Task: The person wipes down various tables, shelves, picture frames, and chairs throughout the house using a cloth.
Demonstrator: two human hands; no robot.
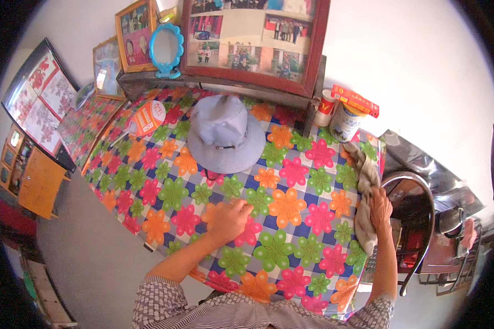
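My right hand (381,209) grips a crumpled grey-brown cloth (364,177), which stretches along the right edge of the table. Over the table's middle, near its front, is my left hand (230,220), fingers curled, with nothing visible in it. Both hands are above a tablecloth (286,253) printed with green, pink and orange flowers on blue checks. Beyond my left hand lies a light blue bucket hat (226,135), brim down, with a dark cord showing under its front edge.
An orange and white hand fan (148,119) lies left of the hat. Behind stand a blue-framed mirror (166,47) and a large photo frame (251,76) on a dark shelf. A can (325,107) and a tin (346,123) occupy the back right corner. A chair (426,193) is at right.
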